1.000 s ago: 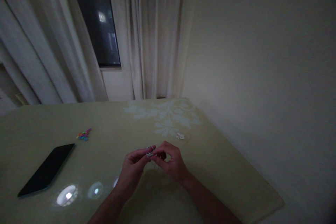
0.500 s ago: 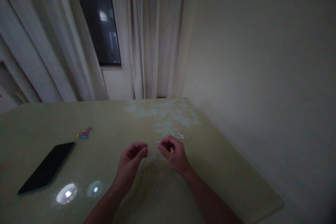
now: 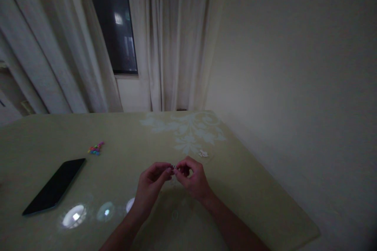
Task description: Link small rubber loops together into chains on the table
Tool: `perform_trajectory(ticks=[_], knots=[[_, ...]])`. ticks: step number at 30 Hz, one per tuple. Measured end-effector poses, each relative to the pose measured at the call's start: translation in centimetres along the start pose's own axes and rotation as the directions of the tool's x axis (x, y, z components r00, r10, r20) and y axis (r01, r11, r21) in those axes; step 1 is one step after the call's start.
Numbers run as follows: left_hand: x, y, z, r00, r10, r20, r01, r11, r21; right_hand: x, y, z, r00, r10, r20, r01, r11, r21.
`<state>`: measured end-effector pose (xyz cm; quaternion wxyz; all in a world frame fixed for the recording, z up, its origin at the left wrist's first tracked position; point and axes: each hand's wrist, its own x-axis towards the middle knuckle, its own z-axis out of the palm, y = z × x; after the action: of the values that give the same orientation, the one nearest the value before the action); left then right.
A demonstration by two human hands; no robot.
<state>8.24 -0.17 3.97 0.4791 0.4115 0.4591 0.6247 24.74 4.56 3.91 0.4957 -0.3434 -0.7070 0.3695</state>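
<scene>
"Along the right, how is the space closed off?"

"By a plain wall (image 3: 294, 86); across the back, pale curtains (image 3: 179, 47) are hung."

"And lower down?"

"Much of the view is taken up by a table (image 3: 123, 133), marked with a leaf pattern (image 3: 188, 129) near its far right corner. Beyond it, a narrow dark window (image 3: 110, 19) is framed by the curtains."

"What is set on the table?"

"On the left side, a black tablet (image 3: 55, 186) is laid flat."

"How are the hands placed?"

"Above the table, the left hand (image 3: 151, 182) and the right hand (image 3: 193, 178) are brought together, each closed in a pinch of thumb and fingers."

"And the little things?"

"Coloured bits (image 3: 96, 148) are heaped beyond the tablet, and white bits (image 3: 203, 153) are clustered just past the right hand. Smallest, a whitish thing (image 3: 173, 167) is pinched between both hands' fingertips; mostly covered, it cannot be identified."
</scene>
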Motion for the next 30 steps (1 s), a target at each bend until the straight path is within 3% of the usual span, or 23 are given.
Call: perform_trajectory(ticks=[10, 18, 22, 27, 30], knots=[[0.2, -1.3, -0.1, 1.0, -0.024, -0.014, 0.023, 0.999, -0.038, 0.1, 0.4, -0.3, 0.996, -0.085, 0.035, 0.087, 0.993, -0.082], [0.1, -1.5, -0.3, 0.995, 0.097, 0.039, -0.101, 0.988, 0.12, 0.0, 0.5, -0.3, 0.975, -0.195, 0.105, 0.211, 0.961, -0.179], [0.3, -2.1, -0.4, 0.993, 0.105, 0.049, -0.112, 0.979, 0.169, 0.0, 0.7, -0.2, 0.981, -0.172, 0.091, 0.186, 0.969, -0.163], [0.3, -2.1, -0.3, 0.989, 0.129, 0.068, -0.141, 0.969, 0.205, 0.0, 0.7, 0.0, 0.996, -0.049, 0.076, 0.056, 0.994, -0.094], [0.2, -1.9, -0.2, 0.988, 0.138, 0.069, -0.151, 0.962, 0.228, 0.0, 0.7, 0.0, 0.996, -0.051, 0.079, 0.057, 0.996, -0.074]])
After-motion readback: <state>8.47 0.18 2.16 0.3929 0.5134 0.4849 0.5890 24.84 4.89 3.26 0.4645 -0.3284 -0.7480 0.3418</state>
